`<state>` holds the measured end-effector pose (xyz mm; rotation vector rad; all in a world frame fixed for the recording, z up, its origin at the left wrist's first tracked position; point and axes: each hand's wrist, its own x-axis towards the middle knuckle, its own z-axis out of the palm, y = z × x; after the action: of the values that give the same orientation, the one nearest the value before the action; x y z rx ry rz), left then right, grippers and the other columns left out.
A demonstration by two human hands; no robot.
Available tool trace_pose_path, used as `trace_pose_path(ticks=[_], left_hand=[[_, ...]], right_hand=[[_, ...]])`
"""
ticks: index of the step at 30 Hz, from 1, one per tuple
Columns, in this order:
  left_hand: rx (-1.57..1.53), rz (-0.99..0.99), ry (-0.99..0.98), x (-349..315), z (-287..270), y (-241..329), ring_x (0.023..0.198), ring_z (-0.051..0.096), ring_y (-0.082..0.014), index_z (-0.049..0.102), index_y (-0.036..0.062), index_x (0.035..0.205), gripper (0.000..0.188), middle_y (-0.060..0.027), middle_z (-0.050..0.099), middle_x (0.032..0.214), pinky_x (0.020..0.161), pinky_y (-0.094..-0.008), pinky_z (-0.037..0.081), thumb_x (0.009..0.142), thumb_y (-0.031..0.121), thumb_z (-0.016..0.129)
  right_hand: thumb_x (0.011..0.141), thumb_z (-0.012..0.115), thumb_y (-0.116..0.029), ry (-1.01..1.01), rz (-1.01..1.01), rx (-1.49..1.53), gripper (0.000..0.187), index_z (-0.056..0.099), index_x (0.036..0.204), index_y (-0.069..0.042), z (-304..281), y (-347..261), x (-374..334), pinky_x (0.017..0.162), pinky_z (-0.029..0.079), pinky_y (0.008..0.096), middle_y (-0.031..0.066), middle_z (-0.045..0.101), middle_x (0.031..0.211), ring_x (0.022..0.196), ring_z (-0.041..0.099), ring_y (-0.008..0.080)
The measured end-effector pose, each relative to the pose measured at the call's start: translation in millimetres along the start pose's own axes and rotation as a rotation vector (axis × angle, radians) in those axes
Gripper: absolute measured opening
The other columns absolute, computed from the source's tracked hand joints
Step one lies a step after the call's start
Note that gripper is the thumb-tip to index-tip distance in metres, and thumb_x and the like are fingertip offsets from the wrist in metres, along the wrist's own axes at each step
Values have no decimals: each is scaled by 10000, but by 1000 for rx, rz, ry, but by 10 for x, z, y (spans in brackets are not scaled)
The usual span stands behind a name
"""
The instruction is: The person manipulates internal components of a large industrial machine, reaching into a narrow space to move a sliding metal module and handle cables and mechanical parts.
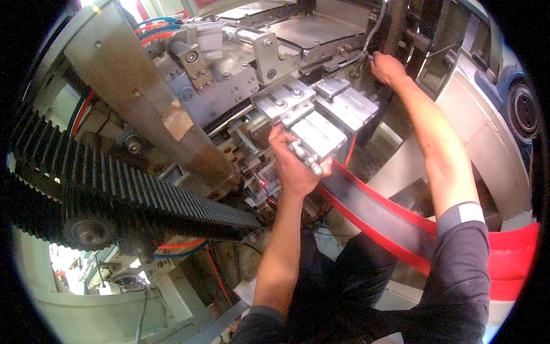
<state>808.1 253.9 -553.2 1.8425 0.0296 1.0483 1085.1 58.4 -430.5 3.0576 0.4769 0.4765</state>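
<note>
Left hand [298,167] curls around near end of metal block [317,133], probably for steadying it. Block sits at front of machine [220,103], just beside second block [353,109]. Right hand [389,70] reaches farther, fingers bent near cable [375,30]; what it grips, cannot tell.

There's a fair gap between the metal block [318,132] and the right forearm [438,135], open from above, though the red-edged strip [371,213] crosses below it. The left hand [298,166] wraps the block's near end, closing off that approach. On the left it's crowded — a thick toothed belt [132,186] and a slanting metal beam [140,94] bar the way. The right hand [388,69] sits in a tight corner beside a cable [376,26] — its depth I can't tell.
</note>
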Motion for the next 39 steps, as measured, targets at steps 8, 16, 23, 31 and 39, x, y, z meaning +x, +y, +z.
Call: trace_pose_path(ticks=[8, 16, 23, 31, 39], left_hand=[[6, 18, -6, 27, -15, -5, 1176, 400, -333, 265, 84, 1078, 818, -219, 320, 1294, 997, -412, 335, 497, 222, 825], [8, 39, -10, 28, -37, 10, 1170, 396, -344, 266, 74, 1095, 809, -234, 320, 1274, 1003, -424, 322, 518, 232, 812], [51, 110, 20, 41, -28, -36, 1079, 441, -331, 274, 41, 1134, 865, -201, 355, 1190, 966, -426, 357, 503, 254, 826], [24, 43, -9, 26, -8, 38, 1093, 420, -311, 260, 39, 1144, 848, -195, 348, 1204, 974, -399, 346, 528, 241, 806], [48, 43, 5, 15, -124, -9, 1169, 404, -336, 263, 64, 1094, 801, -220, 324, 1280, 1006, -404, 332, 536, 247, 807]], right_hand=[[908, 432, -337, 29, -36, 2, 381, 604, 1000, -10, 1, 33, 7, 809, 501, 493, 241, 647, 958, 910, 627, 407], [908, 446, -379, 30, -68, -27, 422, 604, 979, 5, -63, -23, -72, 788, 509, 490, 238, 653, 929, 886, 632, 403], [930, 443, -374, 37, -89, -77, 386, 566, 1016, -19, -67, -20, -72, 775, 508, 500, 221, 653, 938, 888, 632, 394], [941, 443, -356, 70, -115, -65, 348, 543, 1012, -30, 20, 105, -23, 751, 493, 516, 228, 641, 930, 894, 613, 415], [933, 453, -326, 54, -98, -85, 323, 560, 1021, -34, 57, -62, -8, 768, 503, 508, 215, 650, 955, 900, 626, 403]])
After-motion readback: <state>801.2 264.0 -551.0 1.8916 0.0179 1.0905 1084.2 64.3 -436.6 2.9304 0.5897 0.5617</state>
